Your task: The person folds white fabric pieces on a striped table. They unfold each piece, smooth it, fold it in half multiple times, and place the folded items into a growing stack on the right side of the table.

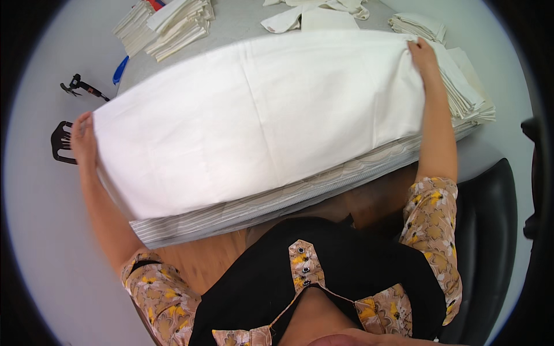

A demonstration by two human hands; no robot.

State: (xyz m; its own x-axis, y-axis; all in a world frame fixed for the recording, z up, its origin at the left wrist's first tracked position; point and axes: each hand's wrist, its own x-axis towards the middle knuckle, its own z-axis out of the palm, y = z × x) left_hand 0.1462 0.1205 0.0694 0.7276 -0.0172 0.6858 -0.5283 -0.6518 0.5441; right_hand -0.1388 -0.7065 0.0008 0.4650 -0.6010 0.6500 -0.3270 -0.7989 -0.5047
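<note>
A wide white cloth (259, 115) is stretched between my two hands, with soft crease lines running across it. My left hand (85, 141) is closed on its left edge. At the far right corner my right hand (423, 57) pinches the cloth, which gathers into small folds there. Beneath the cloth's near edge shows a striped grey and white fabric (323, 183) over the table's front. Most of the tabletop is hidden under the cloth.
Stacks of folded cream cloths lie at the back left (179, 26) and right (459, 86). Loose cream pieces (329, 17) lie at the back. A hammer (83, 86), a black slotted object (62, 141) and a blue item (120, 70) are at left. A black chair (485, 242) stands right.
</note>
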